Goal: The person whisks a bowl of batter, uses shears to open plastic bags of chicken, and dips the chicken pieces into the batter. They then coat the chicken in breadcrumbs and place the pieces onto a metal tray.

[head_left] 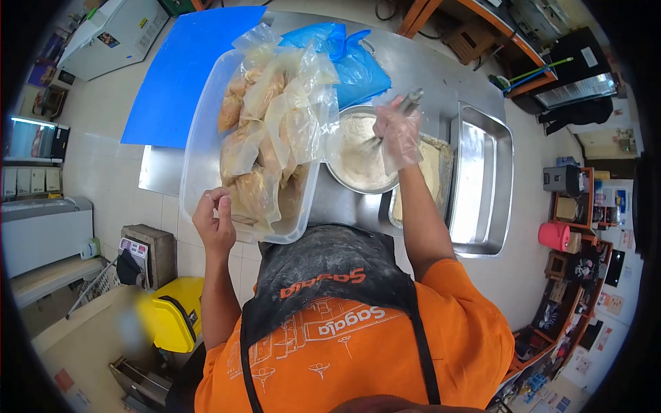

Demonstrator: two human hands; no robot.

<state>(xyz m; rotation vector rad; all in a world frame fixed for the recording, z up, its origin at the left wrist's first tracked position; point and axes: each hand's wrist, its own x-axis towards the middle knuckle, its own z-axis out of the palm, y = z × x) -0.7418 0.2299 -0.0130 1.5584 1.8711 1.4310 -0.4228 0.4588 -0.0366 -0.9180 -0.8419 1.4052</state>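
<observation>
My right hand (399, 134), in a clear plastic glove, is closed round the handle of a metal whisk (412, 101). The whisk's lower end is in a round metal bowl (332, 167) of pale, whitish batter (359, 162). My bare left hand (215, 219) is at the near left corner of a clear plastic tub (197, 124), its fingers curled in. Whether it grips the rim there is hidden. Inside the tub lie several translucent plastic bags (258, 148) with yellowish-brown pieces that look like chicken.
Right of the bowl is a tray of pale flour-like powder (432, 168), then a deep steel pan (475, 172). Behind the bowl sits a blue plastic bag (361, 72). A blue board (180, 76) lies left of the tub on the steel table (430, 65). A yellow bin (172, 316) stands at lower left.
</observation>
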